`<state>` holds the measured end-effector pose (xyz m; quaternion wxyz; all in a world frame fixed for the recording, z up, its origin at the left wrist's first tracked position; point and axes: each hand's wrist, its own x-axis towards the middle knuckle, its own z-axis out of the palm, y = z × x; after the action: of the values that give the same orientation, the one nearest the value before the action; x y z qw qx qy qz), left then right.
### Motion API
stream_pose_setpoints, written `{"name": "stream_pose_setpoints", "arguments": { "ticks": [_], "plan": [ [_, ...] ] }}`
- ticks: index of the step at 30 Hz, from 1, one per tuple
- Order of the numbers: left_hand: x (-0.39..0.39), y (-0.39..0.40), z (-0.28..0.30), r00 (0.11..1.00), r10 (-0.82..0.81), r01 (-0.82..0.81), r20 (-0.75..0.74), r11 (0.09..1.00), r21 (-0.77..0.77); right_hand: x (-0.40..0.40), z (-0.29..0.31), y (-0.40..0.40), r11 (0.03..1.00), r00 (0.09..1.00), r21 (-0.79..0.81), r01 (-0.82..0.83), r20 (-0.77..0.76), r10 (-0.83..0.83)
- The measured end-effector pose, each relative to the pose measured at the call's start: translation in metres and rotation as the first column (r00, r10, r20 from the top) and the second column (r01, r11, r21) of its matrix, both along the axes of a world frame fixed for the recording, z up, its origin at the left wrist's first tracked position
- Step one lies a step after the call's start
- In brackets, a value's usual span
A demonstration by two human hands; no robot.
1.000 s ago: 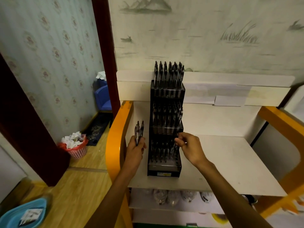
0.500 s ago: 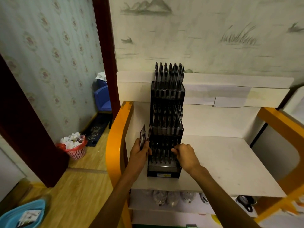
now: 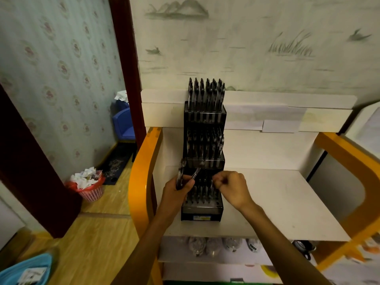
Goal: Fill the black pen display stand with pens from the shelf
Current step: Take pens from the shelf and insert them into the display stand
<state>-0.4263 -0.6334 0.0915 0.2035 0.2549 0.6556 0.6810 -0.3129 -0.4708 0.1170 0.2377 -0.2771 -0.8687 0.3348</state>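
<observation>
A tall black pen display stand (image 3: pixel 202 210) with three tiers stands on the white shelf (image 3: pixel 287 202), and dark pens fill its upper tiers. My left hand (image 3: pixel 176 192) grips a few spare pens (image 3: pixel 182 173) at the stand's lower left; one of them tilts right toward the lowest tier. My right hand (image 3: pixel 231 187) has its fingers curled over the lowest tier, pinching at a pen top there. Whether it holds that pen firmly is hard to see.
Orange curved side frames (image 3: pixel 141 182) flank the shelf. A pink waste basket (image 3: pixel 90 188) with paper stands on the wooden floor at left, a blue bin (image 3: pixel 26 272) at bottom left. Bottles lie on the shelf below (image 3: pixel 216 245).
Both hands have moved in toward the stand's lowest tier. The left hand's pens came right, one now tilting toward the slots. The right hand lowered and curled over the lowest row.
</observation>
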Motion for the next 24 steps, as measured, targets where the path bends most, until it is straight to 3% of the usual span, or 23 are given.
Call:
{"name": "stream_pose_setpoints", "arguments": {
  "ticks": [5, 13, 18, 24],
  "plan": [
    [0.008, 0.008, 0.002, 0.999, -0.013, 0.013, -0.029, 1.000, -0.022, 0.000, 0.030, -0.013, 0.880, 0.956, -0.440, -0.181, -0.288, 0.053],
    [0.011, 0.013, 0.001, 0.996, -0.079, 0.078, -0.039, 0.997, -0.019, 0.003, 0.028, -0.015, 0.741, 0.919, -0.617, -0.266, -0.393, 0.002],
    [0.010, 0.013, 0.001, 0.998, -0.049, 0.047, -0.035, 0.996, -0.071, 0.000, 0.029, -0.013, 0.739, 0.895, -0.618, -0.267, -0.444, -0.049],
    [-0.006, -0.005, -0.003, 0.967, 0.192, -0.202, -0.168, 0.979, -0.042, 0.012, 0.021, 0.011, 0.911, 0.912, -0.402, -0.095, -0.401, -0.082]
  ]
}}
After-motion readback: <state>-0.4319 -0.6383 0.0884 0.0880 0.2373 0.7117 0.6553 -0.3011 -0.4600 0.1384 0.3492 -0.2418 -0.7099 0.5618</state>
